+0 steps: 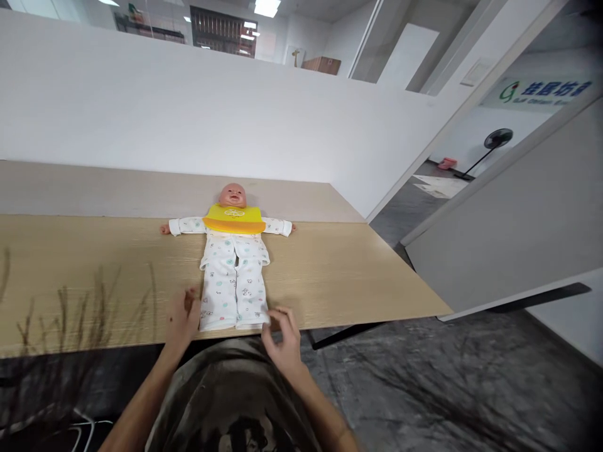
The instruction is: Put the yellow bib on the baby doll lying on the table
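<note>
A baby doll (233, 196) lies on its back on the wooden table, head toward the wall and arms stretched out sideways. Its white patterned top (188, 225) has long sleeves, and a yellow bib (234, 216) with an orange lower edge covers the chest. White patterned trousers (252, 295) extend toward the table's front edge, hiding the feet. My left hand (183, 315) is beside the trouser leg on the left, fingers loosely bent and apart. At the hem on the right is my right hand (285, 342), thumb and fingers spread; whether it touches the cloth I cannot tell.
The wooden table (339, 270) ends at a slanted right edge, with a beige strip (94, 188) along its back. A white partition wall (188, 113) rises behind it. A grey panel (509, 207) stands at right, near a doorway with a fan (498, 139).
</note>
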### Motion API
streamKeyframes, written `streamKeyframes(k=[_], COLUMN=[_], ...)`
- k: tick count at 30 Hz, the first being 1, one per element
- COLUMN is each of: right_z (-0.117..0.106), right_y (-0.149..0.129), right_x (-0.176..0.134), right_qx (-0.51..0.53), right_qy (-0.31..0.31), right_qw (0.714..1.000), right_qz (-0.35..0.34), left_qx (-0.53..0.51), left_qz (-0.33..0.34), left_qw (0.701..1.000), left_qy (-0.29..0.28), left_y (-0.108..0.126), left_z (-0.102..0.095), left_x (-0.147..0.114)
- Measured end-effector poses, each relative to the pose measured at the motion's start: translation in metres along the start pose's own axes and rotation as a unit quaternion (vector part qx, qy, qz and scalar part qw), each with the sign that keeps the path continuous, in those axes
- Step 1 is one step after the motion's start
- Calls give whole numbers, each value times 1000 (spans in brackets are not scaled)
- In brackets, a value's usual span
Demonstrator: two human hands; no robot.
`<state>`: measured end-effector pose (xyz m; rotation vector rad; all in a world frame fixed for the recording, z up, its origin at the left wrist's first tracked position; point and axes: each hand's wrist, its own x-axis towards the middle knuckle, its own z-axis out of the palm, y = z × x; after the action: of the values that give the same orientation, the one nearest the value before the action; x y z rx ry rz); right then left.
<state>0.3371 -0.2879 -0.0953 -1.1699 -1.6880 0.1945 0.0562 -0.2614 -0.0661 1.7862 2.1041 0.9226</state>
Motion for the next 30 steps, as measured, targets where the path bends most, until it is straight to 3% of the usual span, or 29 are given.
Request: streamKeyframes(k=[2,6,8,11,14,16,19,25,30], right_z=[1,2,3,9,21,29,35,35,33], right_y=[15,37,39,32,22,19,19,19,17], right_x=[29,92,118,147,169,178,182,173,172], right_qx=[35,68,27,-100,-231,-283,-314,-316,-317], right_qy=[-39,-147,-196,-220,-256,-286,-302,-281,-283], right_qw=[996,968,958,947,913,889,874,884,883], right_qz=[67,191,210,210,217,219,214,198,199], left_qx=[-16,108,162,204,214,219,220,229,231], left_qz=[-39,-79,-75,-26,11,20,25,64,48], left_qw=[999,990,982,976,975,974,975,971,972], left_qy=[2,-50,-59,-68,-61,-45,-32,-22,-23], left_y=[17,44,50,51,50,50,49,49,50], left_z=[-13,-28,-28,-24,-18,-15,-11,-11,-14], left_x=[39,90,99,105,108,109,108,105,100])
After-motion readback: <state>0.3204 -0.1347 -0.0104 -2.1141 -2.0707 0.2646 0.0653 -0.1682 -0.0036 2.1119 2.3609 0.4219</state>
